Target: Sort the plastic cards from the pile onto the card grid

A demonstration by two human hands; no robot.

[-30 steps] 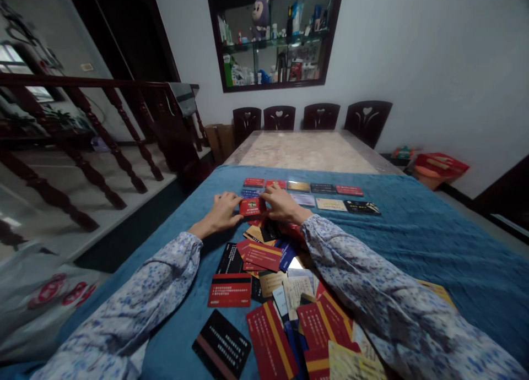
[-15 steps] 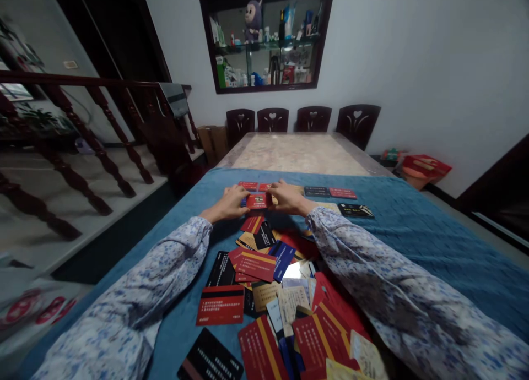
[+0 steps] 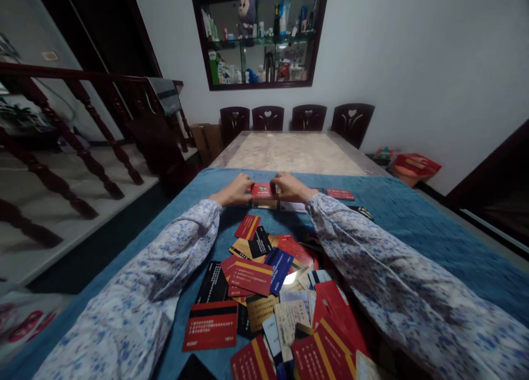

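A glass-shelved cabinet (image 3: 319, 38) with a plush toy (image 3: 247, 15) is set into the pale wall, and dark chairs (image 3: 309, 118) with heart cut-outs stand along the far end of our table (image 3: 289, 151). A blue cloth (image 3: 417, 231) covers the near part of it. Near the cloth's far edge, our two hands are apart, with a red picture card (image 3: 261, 191) between them. Our left hand (image 3: 235, 190) pinches its left side, and our right hand (image 3: 291, 188) pinches its right side. We cannot tell whether the card touches what lies below. Just on our side of it is a gold card (image 3: 264, 204); a pale card (image 3: 292, 207) shows below our right hand. Farther right we see a small red card (image 3: 341, 194) and a black patterned card (image 3: 362, 211), partly behind our patterned sleeve (image 3: 392, 281). Between our forearms, a loose pile of overlapping cards (image 3: 251, 276) spreads toward us.
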